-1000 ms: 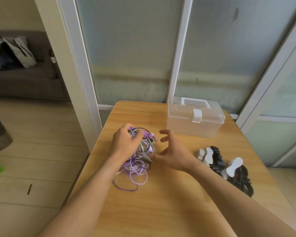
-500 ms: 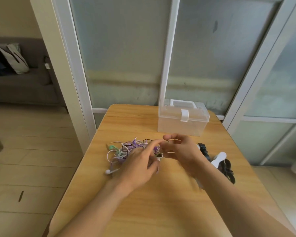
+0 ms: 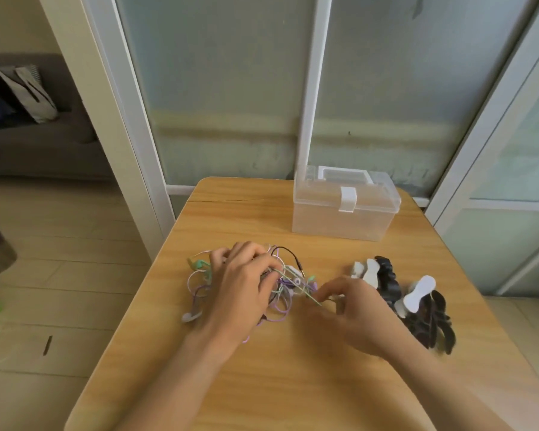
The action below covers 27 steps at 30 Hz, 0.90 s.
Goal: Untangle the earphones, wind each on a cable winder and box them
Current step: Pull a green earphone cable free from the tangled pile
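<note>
left hand grips earphone tangle | right hand at 3 o'clock pinches a green cable | clear box at 1 o'clock, closed | no legible writing

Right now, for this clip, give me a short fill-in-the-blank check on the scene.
1. The left hand rests on the tangle of ____.
2. The clear box has its lid ____.
3. The cable winders lie to the ____ of the right hand.
4. The right hand pinches a thin ____ cable.

Missing: earphones; closed; right; green
</note>
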### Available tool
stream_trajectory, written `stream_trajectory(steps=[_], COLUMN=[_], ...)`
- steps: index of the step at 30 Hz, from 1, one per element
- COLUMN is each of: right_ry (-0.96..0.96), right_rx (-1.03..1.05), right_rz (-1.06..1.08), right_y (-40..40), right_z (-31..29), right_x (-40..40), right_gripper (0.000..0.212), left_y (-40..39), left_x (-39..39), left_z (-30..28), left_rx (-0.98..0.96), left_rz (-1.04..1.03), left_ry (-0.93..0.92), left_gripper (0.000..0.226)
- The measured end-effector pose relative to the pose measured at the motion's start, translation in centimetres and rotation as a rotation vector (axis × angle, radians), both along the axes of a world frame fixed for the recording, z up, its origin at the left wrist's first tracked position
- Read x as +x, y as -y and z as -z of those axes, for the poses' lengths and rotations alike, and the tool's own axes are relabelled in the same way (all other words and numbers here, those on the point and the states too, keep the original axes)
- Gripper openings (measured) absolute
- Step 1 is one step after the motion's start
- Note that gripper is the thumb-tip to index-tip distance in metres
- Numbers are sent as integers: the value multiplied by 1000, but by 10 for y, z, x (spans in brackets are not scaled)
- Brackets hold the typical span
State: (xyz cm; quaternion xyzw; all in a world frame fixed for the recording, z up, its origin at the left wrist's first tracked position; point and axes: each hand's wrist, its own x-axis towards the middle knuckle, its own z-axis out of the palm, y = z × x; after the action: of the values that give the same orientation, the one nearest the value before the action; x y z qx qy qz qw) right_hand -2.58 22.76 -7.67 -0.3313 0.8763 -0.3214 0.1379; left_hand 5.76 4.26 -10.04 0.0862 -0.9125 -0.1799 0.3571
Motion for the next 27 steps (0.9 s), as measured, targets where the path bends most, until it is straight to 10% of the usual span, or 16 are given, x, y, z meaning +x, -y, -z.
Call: stream_trajectory(steps=[9, 16, 27], right_ry=[-435, 523, 577], right_rx=[-432, -835, -561], right_rz=[242, 237, 301], right_y=[-1, -17, -10], right_z=[4, -20, -7], right_x=[4, -1, -4], right_gripper=[6, 10, 47], left_y=[4, 8, 7], left_x=[8, 17, 20], left_z=[-4, -6, -15], left_rx=[-1, 135, 400], left_rz=[-136, -64, -141], left_ry=[-3, -21, -195], left_gripper=[18, 10, 26])
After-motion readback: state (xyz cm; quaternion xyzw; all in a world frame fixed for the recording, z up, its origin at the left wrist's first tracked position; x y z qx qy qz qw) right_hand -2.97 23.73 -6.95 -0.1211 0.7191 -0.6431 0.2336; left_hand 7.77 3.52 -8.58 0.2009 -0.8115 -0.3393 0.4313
